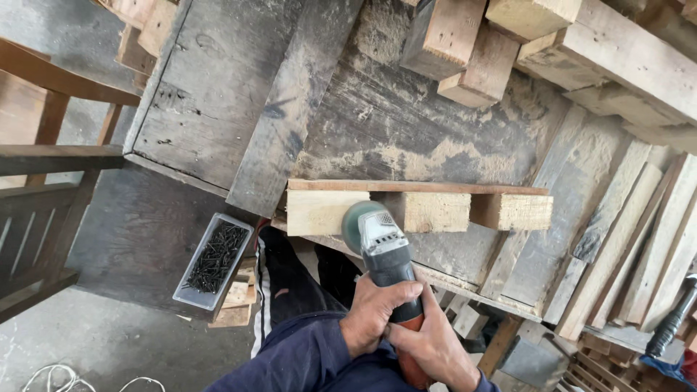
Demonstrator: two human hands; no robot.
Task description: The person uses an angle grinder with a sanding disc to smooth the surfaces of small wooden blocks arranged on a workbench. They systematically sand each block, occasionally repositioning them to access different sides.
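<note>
Both my hands grip the body of a grey and orange angle grinder point(383, 250). My left hand point(374, 312) wraps it from the left, my right hand point(435, 345) holds it lower down on the right. Its round green sanding disc point(356, 221) presses against the front edge of a pale wooden piece point(417, 207). That piece is a thin board with three blocks under it, lying on its side on a worn grey workbench point(392, 123).
A tray of dark nails point(214, 259) rests on small wood blocks at the left. Timber offcuts point(508, 43) pile at the back right, long slats point(639, 247) lie at the right. A hammer point(671, 319) lies far right. A wooden frame point(51, 160) stands left.
</note>
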